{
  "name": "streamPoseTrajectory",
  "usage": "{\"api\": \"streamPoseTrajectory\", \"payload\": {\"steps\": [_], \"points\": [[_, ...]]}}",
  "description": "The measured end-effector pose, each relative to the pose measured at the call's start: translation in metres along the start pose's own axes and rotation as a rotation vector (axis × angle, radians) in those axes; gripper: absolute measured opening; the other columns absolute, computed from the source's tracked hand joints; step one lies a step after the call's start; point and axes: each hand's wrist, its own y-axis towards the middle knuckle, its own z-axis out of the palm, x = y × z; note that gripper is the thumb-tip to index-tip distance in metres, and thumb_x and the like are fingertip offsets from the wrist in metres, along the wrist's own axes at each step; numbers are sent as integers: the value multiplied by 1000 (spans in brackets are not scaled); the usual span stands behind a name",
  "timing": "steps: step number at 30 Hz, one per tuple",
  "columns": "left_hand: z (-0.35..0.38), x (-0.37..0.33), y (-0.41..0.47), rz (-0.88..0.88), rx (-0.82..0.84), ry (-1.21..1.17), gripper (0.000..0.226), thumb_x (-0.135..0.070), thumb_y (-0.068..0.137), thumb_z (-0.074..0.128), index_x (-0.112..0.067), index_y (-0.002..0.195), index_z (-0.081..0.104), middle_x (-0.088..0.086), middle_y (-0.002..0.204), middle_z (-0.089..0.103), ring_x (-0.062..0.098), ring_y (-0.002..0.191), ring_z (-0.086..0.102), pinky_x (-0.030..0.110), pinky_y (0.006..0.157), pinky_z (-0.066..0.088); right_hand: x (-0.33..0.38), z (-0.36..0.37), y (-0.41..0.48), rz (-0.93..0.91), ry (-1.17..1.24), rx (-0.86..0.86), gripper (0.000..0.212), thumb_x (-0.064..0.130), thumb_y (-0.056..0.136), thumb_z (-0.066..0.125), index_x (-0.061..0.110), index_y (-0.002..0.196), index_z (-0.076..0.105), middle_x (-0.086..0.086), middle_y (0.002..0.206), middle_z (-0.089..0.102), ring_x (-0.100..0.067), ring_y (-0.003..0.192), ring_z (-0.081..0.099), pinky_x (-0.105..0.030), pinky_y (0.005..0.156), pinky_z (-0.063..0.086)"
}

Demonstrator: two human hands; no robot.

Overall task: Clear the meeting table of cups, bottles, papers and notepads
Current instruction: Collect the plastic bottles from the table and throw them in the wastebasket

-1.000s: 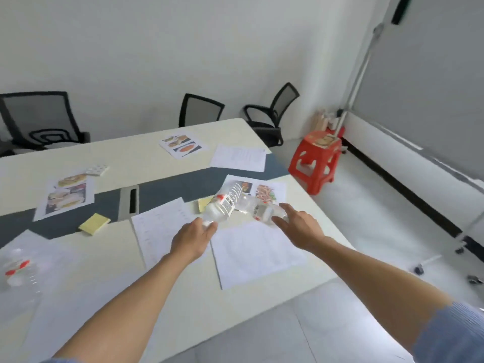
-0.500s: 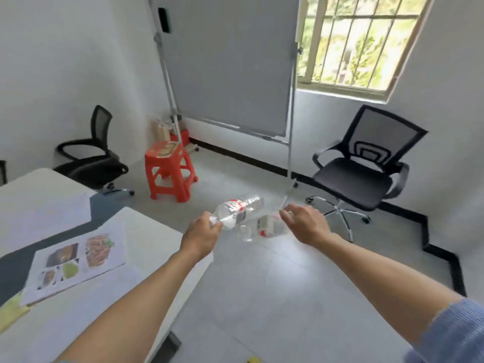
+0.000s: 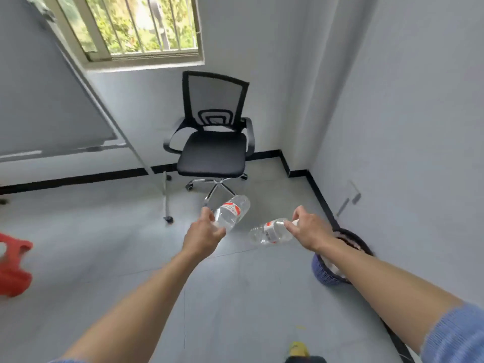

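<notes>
- Left hand (image 3: 204,235) – fingers curled round the neck end of the left bottle (image 3: 231,212); the cap is hidden inside the grip.
- Left bottle – clear plastic with a red-and-white label, held in the air over the floor (image 3: 104,244). Its body tilts up and away beyond the fingertips, base outermost.
- Right hand (image 3: 309,230) – thumb and fingers pinch the neck of the right bottle (image 3: 269,231), close to its white cap.
- Right bottle – clear plastic with a white-and-red label, lying almost level in the air. Its body runs leftward from the fingertips, and its base comes near the left hand's fingers without touching them.
- Waste basket (image 3: 324,271) – blue woven wall and dark rim, standing on the floor just below and behind the right hand's wrist, partly covered by the forearm. The pale contents are too blurred to name.
- Office chair (image 3: 214,150) – black mesh back and black seat, well beyond both sets of fingertips, against the wall.
- Whiteboard (image 3: 39,87) – on a stand, far left of the left hand's fingers.
- Red stool (image 3: 13,260) – at the left edge, well apart from the left hand.
- Window (image 3: 141,24) – barred, high above the chair.
</notes>
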Motion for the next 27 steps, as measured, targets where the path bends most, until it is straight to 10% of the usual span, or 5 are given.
{"api": "streamPoseTrajectory", "payload": {"steps": [14, 27], "points": [[288, -205, 163, -45, 474, -29, 24, -24, 87, 62, -16, 98, 42, 20, 98, 62, 41, 88, 66, 46, 68, 55, -335, 4, 133, 569, 187, 268, 30, 42, 86, 55, 15, 98, 59, -10, 100, 66, -33, 102, 64, -34, 72, 44], [592, -167, 269, -182, 719, 127, 10, -20, 90, 55, -19, 85, 47, 15, 91, 64, 38, 82, 67, 41, 68, 54, -507, 208, 236, 1053, 564, 284, 26, 35, 85, 66, 10, 92, 62, -8, 73, 66, -23, 53, 62, -24, 47, 41]]}}
